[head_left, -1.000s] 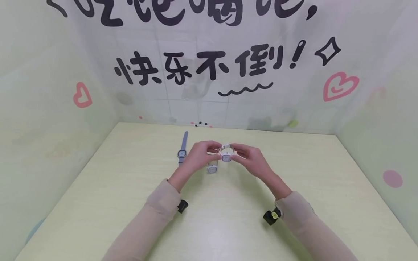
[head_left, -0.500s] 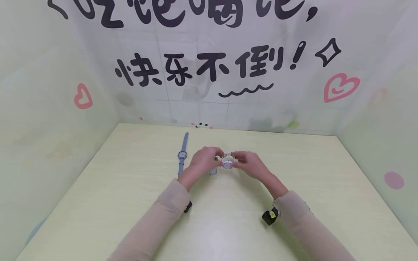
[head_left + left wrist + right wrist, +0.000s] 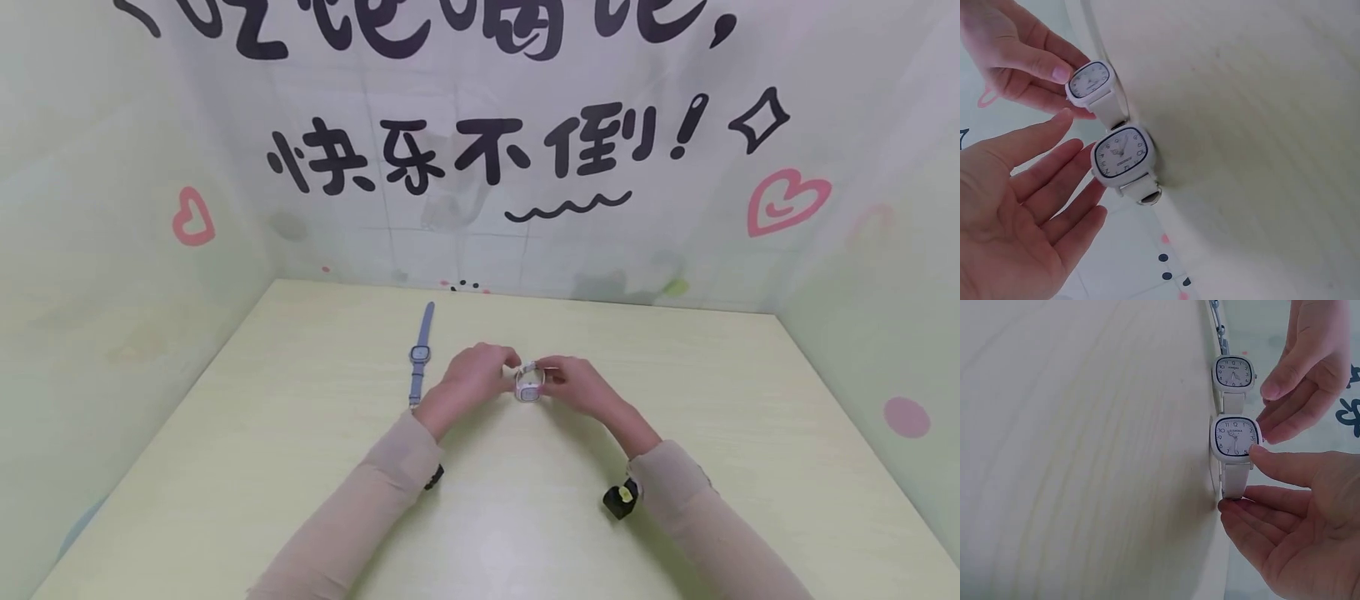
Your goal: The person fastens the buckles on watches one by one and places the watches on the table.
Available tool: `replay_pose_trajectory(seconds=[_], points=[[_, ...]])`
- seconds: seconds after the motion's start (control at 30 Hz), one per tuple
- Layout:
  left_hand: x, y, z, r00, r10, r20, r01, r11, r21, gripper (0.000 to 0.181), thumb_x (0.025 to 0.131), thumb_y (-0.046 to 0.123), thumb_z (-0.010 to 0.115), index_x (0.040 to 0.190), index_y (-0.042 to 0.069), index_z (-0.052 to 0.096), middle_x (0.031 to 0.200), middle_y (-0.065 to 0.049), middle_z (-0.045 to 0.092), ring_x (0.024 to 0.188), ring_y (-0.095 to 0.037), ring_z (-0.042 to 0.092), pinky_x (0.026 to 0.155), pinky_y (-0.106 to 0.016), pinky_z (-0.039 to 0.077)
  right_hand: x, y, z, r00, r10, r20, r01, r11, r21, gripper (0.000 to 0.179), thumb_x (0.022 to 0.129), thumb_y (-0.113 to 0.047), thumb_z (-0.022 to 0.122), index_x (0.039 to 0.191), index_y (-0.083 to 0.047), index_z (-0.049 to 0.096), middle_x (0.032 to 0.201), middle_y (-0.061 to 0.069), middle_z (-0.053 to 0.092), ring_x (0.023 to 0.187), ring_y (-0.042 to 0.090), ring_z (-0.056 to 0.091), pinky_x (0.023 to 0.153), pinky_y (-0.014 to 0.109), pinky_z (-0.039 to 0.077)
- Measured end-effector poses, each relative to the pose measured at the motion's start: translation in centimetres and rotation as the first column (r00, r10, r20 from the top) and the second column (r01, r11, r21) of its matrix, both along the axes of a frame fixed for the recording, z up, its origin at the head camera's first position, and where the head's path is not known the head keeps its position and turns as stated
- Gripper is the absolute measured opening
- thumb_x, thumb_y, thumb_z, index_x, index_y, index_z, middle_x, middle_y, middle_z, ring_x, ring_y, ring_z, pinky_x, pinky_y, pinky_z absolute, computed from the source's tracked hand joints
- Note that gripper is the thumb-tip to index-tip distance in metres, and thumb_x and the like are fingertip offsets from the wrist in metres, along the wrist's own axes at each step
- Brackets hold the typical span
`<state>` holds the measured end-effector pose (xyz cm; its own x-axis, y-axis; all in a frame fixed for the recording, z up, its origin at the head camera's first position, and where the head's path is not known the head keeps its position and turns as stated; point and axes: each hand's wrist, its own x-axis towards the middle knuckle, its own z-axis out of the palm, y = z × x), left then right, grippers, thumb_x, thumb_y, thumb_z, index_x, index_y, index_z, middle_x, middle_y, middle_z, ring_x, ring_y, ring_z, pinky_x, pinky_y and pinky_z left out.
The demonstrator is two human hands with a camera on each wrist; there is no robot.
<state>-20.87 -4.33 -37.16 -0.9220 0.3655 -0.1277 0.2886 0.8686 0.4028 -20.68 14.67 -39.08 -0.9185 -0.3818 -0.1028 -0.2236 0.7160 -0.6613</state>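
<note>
Up near 12 o'clock on the bench [image 3: 495,517], the right hand [image 3: 581,385] has its fingers pinched on a white watch [image 3: 529,393], thumb on the edge of the case and the others by the strap, which curls round in a loop. Left hand [image 3: 474,377] is just beside it at about 9 o'clock, fingers loose and relaxed. The second white watch [image 3: 1124,154] is right by the left fingertips, can't tell if they're actually touching it. Going by the right wrist view, that one sits at 12 o'clock from the held watch, just beside it. Also got a blue watch [image 3: 420,354] lying flat between 9 and 10 o'clock from the held one, strap laid out lengthwise. Black wrist camera [image 3: 620,500] down between 4 and 5, black lettering [image 3: 492,154] on the back wall [image 3: 480,250] at 12.
</note>
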Motion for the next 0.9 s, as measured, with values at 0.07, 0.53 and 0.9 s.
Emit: replay_pose_trajectory(seconds=[0.07,0.53,0.9], points=[[0.2,-0.1,0.5,1.0,0.019,0.001,-0.019,1.0,0.022,0.038,0.091,0.024,0.074,0.128,0.016,0.066,0.121,-0.003,0.072,0.096,-0.017,0.069,0.079,-0.031,0.056,0.1,0.1,0.1,1.0,0.003,-0.007,-0.003,1.0,0.006,0.044,0.093,-0.01,0.069,0.132,0.007,0.058,0.132,0.025,0.063,0.122,0.038,0.062,0.101,0.047,0.053],[0.0,-3.4,2.0,0.992,0.116,-0.045,-0.112,0.991,0.07,0.041,0.093,0.027,0.071,0.132,0.016,0.063,0.134,-0.002,0.066,0.121,-0.025,0.064,0.095,-0.039,0.056,0.1,0.9,0.5,1.0,0.005,-0.017,-0.006,0.999,-0.045,0.047,0.092,-0.01,0.069,0.133,0.007,0.056,0.136,0.027,0.059,0.126,0.045,0.057,0.106,0.051,0.049],[-1.8,-7.0,2.0,0.987,0.156,-0.021,-0.154,0.983,0.096,0.042,0.095,0.028,0.067,0.133,0.009,0.06,0.134,-0.011,0.065,0.124,-0.03,0.061,0.102,-0.044,0.052,0.5,0.1,2.0,0.998,0.034,-0.055,-0.038,0.997,-0.067,0.046,0.094,-0.011,0.067,0.134,0.008,0.054,0.138,0.026,0.057,0.128,0.042,0.057,0.107,0.049,0.048]])
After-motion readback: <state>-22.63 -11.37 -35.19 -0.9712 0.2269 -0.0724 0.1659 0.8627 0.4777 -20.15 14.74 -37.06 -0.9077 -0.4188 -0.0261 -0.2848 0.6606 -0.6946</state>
